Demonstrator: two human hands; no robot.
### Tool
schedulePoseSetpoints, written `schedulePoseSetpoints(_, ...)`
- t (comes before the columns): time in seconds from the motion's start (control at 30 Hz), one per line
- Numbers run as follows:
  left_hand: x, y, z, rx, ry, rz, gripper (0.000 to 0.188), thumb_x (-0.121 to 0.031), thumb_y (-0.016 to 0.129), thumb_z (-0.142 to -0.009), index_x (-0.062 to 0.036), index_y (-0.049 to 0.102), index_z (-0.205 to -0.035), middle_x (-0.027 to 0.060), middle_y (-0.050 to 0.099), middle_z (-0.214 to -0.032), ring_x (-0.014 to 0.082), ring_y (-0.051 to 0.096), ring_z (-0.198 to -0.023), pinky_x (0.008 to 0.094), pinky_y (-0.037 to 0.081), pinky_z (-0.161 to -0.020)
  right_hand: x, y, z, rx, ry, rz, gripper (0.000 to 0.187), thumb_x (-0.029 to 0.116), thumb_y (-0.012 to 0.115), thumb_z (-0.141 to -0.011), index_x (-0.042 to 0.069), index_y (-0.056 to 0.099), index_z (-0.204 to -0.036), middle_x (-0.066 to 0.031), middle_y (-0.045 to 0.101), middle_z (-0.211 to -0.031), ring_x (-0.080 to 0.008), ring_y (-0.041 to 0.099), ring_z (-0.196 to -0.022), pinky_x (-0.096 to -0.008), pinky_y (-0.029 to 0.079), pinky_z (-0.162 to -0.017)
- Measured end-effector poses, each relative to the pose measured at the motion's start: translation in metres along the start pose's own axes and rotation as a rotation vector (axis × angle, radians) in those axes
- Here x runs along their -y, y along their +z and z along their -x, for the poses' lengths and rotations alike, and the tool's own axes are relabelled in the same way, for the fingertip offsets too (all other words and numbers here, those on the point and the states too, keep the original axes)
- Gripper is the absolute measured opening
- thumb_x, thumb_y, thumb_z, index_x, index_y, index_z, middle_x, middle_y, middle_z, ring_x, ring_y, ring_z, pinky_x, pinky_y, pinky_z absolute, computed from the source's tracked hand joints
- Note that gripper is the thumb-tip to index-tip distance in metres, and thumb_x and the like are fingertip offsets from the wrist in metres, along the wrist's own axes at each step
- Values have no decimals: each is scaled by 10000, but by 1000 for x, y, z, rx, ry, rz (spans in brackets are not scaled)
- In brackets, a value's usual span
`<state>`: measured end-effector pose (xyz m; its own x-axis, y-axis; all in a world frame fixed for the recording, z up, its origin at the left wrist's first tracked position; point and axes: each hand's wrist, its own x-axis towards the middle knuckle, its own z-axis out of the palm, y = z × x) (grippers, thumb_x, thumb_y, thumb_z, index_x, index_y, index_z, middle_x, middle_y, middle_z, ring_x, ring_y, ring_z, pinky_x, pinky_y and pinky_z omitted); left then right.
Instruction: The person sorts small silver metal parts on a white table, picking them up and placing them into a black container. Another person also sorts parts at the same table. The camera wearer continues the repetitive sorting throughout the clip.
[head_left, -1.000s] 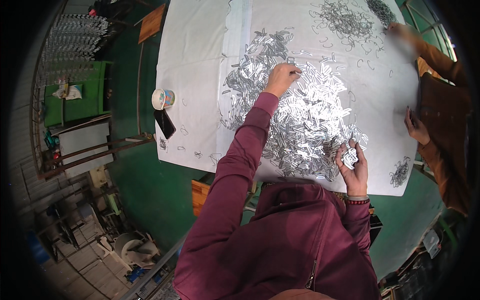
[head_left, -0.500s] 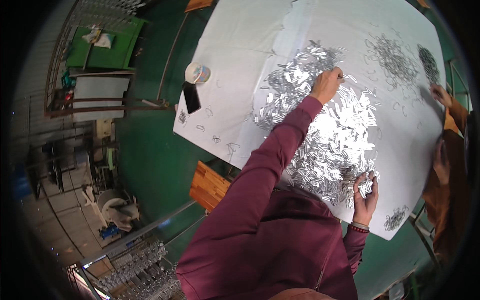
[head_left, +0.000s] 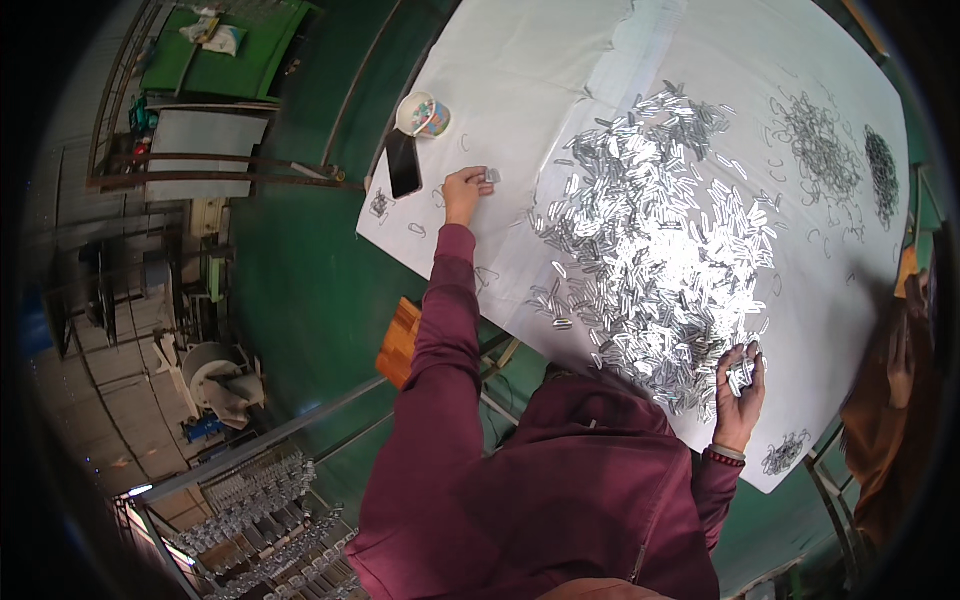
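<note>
A broad heap of small shiny oblong metal links (head_left: 640,260) covers the middle of the white-covered table (head_left: 540,90). My left hand (head_left: 463,196) is out to the left of the heap, over the bare cover near the phone, its fingertips pinched on a small silver metal piece (head_left: 492,175) whose exact form is too small to make out. At the heap's near right edge my right hand (head_left: 738,412) is palm up, its fingers curled round several metal links (head_left: 741,374).
A black phone (head_left: 404,164) and a small patterned tub (head_left: 423,116) stand at the left. Thin wire hooks lie in a loose pile (head_left: 820,145), a dense dark pile (head_left: 880,175) and a near-corner pile (head_left: 786,453). A co-worker's hand (head_left: 900,365) is at the right edge.
My left hand has swung from the far part of the heap to the table's left side, with a small metal piece in its fingertips. My right hand stays at the heap's edge.
</note>
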<state>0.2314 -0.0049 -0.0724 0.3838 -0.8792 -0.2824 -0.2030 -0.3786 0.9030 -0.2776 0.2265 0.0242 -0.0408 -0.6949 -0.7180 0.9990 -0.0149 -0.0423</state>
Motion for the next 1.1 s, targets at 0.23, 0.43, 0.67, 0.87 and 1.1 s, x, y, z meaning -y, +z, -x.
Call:
schedulePoseSetpoints(0.23,-35,31,8,-224,633,-536,197,-43,561,-817,-27,678,-975,181,644,-882,354,597,-847,407,465,-783,-2,0,5,-58,-25,-46,270,153,478,-962,-17,545,-1161,-186,548,-1081,-273,540,-1021,-426,489,-911)
schedulePoseSetpoints(0.43,-28,125,38,-35,517,-645,320,-228,619,-837,-63,628,-1111,202,519,-1203,371,432,-1166,439,383,-930,-12,4,12,51,43,-29,255,166,473,-966,-7,557,-1134,-184,547,-1069,-274,535,-1034,-428,476,-924)
schedulePoseSetpoints(0.67,-27,222,149,120,549,-957,629,-443,450,-920,-160,263,-1449,240,93,-1506,436,44,-1386,671,67,-1037,-18,2,14,-65,5,-41,249,171,470,-969,5,563,-1129,-166,555,-1046,-266,542,-1020,-423,479,-923)
schedulePoseSetpoints(0.87,-47,226,201,430,610,-757,518,-399,502,-910,-203,410,-1381,242,112,-1490,484,9,-1371,716,45,-1001,-18,-3,13,-5,26,-16,257,193,474,-969,23,565,-1140,-169,565,-1049,-260,556,-1006,-417,487,-909)
schedulePoseSetpoints(1.1,-48,182,50,-67,854,-515,251,4,553,-787,-38,665,-1008,137,618,-985,320,512,-967,401,423,-855,-16,6,20,6,-3,-42,236,132,508,-952,-41,556,-1105,-164,520,-1026,-262,523,-1003,-387,489,-917)
